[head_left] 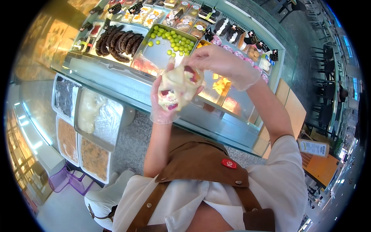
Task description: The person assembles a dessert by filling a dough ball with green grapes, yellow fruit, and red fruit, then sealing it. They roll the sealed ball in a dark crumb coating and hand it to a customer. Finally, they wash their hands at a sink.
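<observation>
My left hand [157, 101], in a clear plastic glove, cups a soft, pale cream dough wrapper [176, 83] from below and from its left side. Red fruit pieces and a whitish filling show through gaps in the wrapper. From the right, my gloved right hand [226, 63] reaches over, its fingers pinched together at the wrapper's upper edge. Just beyond both hands is a metal tray [156, 54] with green grapes [174, 40] along its far side. Yellow fruit chunks [220, 84] lie in a container below my right wrist.
A glass counter edge [127, 91] runs in front of me. Dark crescent-shaped pastries [119, 42] and several packaged desserts fill the display. At my left, a tray of pale dough [91, 112] sits near crumb-filled trays [94, 158] and a purple bin [71, 179]. Black chairs [326, 69] stand far right.
</observation>
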Motion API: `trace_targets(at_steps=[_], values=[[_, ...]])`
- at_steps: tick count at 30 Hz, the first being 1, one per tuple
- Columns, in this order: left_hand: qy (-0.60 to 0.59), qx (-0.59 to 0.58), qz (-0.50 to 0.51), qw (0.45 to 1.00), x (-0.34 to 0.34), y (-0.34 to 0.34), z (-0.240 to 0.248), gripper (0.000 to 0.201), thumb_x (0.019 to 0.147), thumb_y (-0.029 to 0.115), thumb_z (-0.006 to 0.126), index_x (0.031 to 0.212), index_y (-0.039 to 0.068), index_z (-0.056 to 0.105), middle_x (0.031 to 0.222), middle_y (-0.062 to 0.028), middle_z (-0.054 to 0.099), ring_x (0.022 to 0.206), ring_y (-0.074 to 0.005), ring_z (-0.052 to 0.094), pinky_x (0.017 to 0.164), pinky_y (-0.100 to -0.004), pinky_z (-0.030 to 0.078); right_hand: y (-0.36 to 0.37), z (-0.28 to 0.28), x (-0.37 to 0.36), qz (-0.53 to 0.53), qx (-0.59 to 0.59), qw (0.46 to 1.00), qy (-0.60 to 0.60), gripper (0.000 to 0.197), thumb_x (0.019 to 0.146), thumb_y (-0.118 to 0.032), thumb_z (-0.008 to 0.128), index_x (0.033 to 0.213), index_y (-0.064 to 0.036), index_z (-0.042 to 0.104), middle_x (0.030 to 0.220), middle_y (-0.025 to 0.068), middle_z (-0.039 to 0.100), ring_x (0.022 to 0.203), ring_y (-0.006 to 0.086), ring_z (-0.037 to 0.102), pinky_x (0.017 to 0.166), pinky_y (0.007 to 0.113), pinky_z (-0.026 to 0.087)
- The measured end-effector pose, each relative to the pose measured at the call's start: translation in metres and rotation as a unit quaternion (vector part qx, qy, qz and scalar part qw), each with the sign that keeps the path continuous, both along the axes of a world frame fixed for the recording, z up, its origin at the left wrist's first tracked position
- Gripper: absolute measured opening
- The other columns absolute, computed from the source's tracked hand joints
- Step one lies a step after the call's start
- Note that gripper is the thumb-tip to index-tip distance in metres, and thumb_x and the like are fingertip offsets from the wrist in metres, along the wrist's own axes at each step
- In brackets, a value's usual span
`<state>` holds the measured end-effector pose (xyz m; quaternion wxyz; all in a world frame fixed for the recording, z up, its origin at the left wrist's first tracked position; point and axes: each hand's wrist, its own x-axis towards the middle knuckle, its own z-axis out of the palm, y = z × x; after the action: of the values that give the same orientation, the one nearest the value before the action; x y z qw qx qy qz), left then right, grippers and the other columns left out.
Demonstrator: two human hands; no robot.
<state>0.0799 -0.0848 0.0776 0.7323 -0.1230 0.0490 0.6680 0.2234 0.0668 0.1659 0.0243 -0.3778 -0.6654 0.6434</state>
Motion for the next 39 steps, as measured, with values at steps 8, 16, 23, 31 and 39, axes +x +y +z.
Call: trace_targets(at_steps=[8, 16, 23, 31, 39], values=[[-0.012, 0.008, -0.01, 1.0, 0.002, 0.004, -0.005, 0.055, 0.101, 0.046, 0.049, 0.154, 0.033, 0.046, 0.16, -0.0113, 0.041, 0.147, -0.0438, 0.037, 0.116, -0.0701, 0.029, 0.001, -0.021, -0.014, 0.003, 0.199, 0.975, -0.095, 0.018, 0.091, -0.019, 0.066, 0.099, -0.006, 0.075, 0.089, 0.0077, 0.074, 0.084, 0.0183, 0.068, 0.078, 0.034, 0.052], [-0.016, -0.015, 0.006, 1.0, 0.003, 0.009, -0.019, 0.055, 0.103, 0.036, 0.046, 0.155, 0.016, 0.042, 0.155, -0.0174, 0.046, 0.141, -0.0417, 0.046, 0.115, -0.0671, 0.036, -0.005, -0.023, -0.011, -0.183, 0.195, 0.964, 0.004, 0.017, 0.09, -0.016, 0.065, 0.1, -0.0043, 0.071, 0.087, 0.0107, 0.07, 0.082, 0.0256, 0.067, 0.075, 0.039, 0.052], [0.008, -0.011, 0.048, 0.999, 0.011, 0.021, -0.016, 0.05, 0.105, 0.036, 0.039, 0.15, 0.017, 0.047, 0.16, -0.0185, 0.04, 0.144, -0.0403, 0.041, 0.118, -0.0613, 0.035, -0.105, -0.041, -0.003, 0.0, 0.649, 0.761, -0.016, 0.034, 0.083, -0.02, 0.074, 0.116, -0.0102, 0.071, 0.115, 0.0066, 0.067, 0.099, 0.0266, 0.06, 0.083, 0.042, 0.048], [-0.019, 0.052, 0.037, 0.998, 0.008, 0.02, -0.01, 0.047, 0.104, 0.044, 0.04, 0.145, 0.026, 0.054, 0.16, -0.0121, 0.042, 0.148, -0.0388, 0.037, 0.118, -0.0719, 0.026, -0.073, -0.001, 0.02, -0.197, 0.491, 0.847, 0.058, 0.028, 0.094, -0.025, 0.067, 0.115, -0.0067, 0.07, 0.106, 0.0059, 0.068, 0.094, 0.0197, 0.062, 0.085, 0.036, 0.048], [-0.06, -0.015, -0.008, 0.998, 0.009, 0.029, -0.002, 0.05, 0.102, 0.046, 0.042, 0.147, 0.028, 0.051, 0.158, -0.0095, 0.044, 0.145, -0.0409, 0.04, 0.115, -0.0786, 0.023, -0.03, -0.022, 0.028, -0.175, 0.033, 0.984, -0.011, 0.023, 0.094, -0.023, 0.072, 0.103, -0.0017, 0.069, 0.099, 0.0055, 0.069, 0.091, 0.0121, 0.061, 0.08, 0.03, 0.049]])
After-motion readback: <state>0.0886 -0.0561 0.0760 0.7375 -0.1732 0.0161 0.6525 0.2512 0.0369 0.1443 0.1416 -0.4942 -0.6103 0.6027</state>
